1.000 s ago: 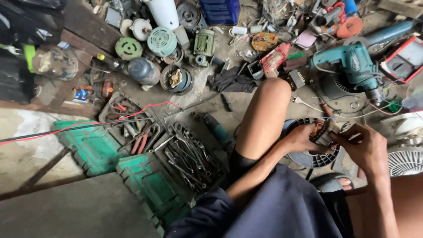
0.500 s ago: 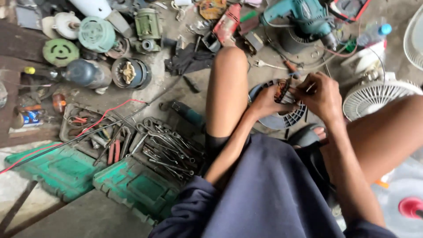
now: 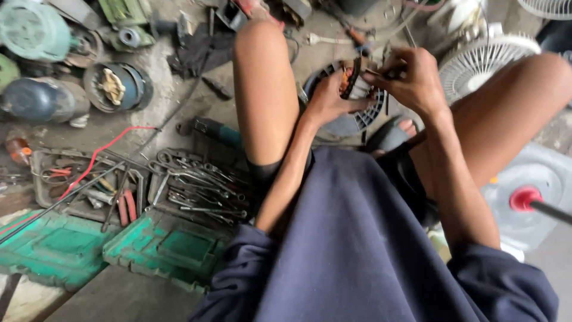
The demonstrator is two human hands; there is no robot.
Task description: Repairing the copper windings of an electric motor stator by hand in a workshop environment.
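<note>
- Head view looks straight down at us squatting on a workshop floor (image 3: pixel 179 101), knees up on both sides.
- Our left hand (image 3: pixel 330 98) is wrapped around a small motor part with orange windings (image 3: pixel 351 77), gripping it from below and from the left.
- Our right hand (image 3: pixel 411 74) has its fingers pinched together on a thin dark tool (image 3: pixel 381 73), and its tip meets the motor part.
- We hold that motor part up between our knees, right above a dark round fan grille (image 3: pixel 366 116) on the floor.
- White fan guard (image 3: pixel 482 59) sits just behind the right wrist.
- Over on the left, well apart from the hands: an open green toolbox (image 3: pixel 161 247) with a heap of wrenches (image 3: pixel 202 188) in its tray, plus a red wire (image 3: pixel 101 158) trailing across the floor.
</note>
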